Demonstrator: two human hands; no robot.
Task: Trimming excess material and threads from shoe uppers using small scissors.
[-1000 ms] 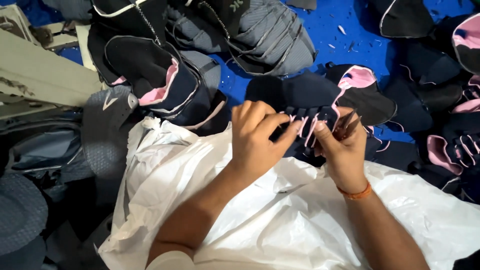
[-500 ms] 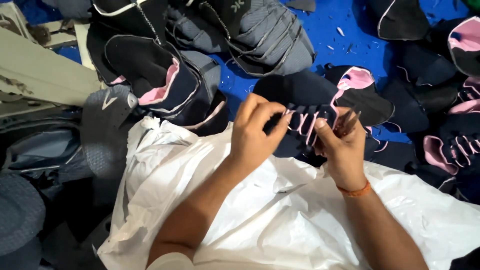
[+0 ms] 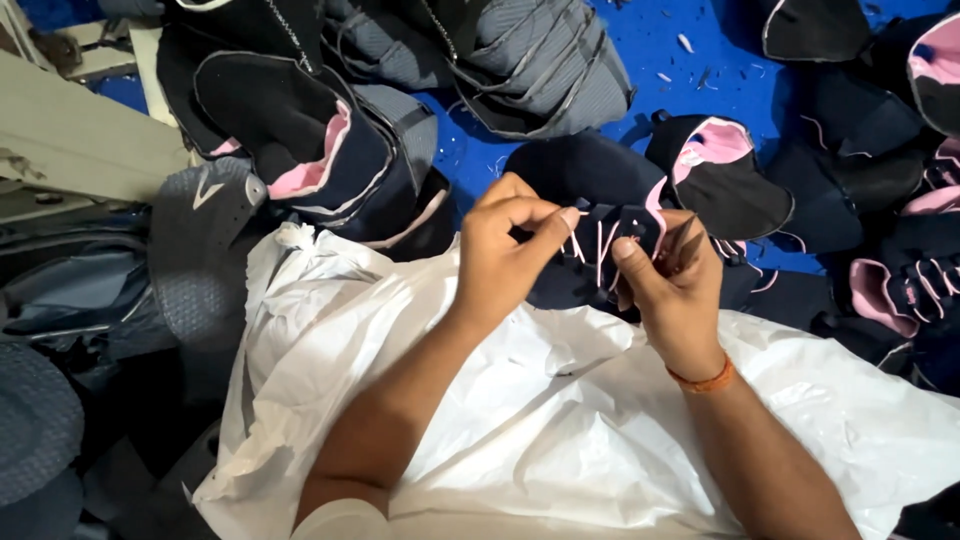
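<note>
Over a crumpled white plastic sheet [image 3: 560, 420] that covers the lap area, both hands work on one dark navy shoe upper [image 3: 585, 255] with pink lining and pale laces. That upper sits just beyond the far edge of the sheet, at the middle of the view, lying on a blue surface [image 3: 700, 85].

Left hand [image 3: 505, 255] has its thumb and forefinger pinched narrowly on a thin pale lace or thread end at the upper's lacing area, the other fingers curled under. Right hand [image 3: 675, 290] is closed on the upper's right side, thumb pressed on top of the navy fabric; a slim dark tool, possibly a small blade or clipper, pokes out from between its fingers, though its kind cannot be told. An orange band [image 3: 705, 378] circles the right wrist.

Around them lie many more uppers. Just right of the held one is another navy piece with a pink lining [image 3: 720, 170]. To the upper left a navy and pink upper [image 3: 300, 140] stands open, and beyond it a grey ribbed upper [image 3: 530, 60] rests on the blue surface. More navy and pink pieces [image 3: 900, 280] crowd the right edge. Grey soles and panels [image 3: 200, 240] are stacked at the left, beside a beige board [image 3: 80, 140].
</note>
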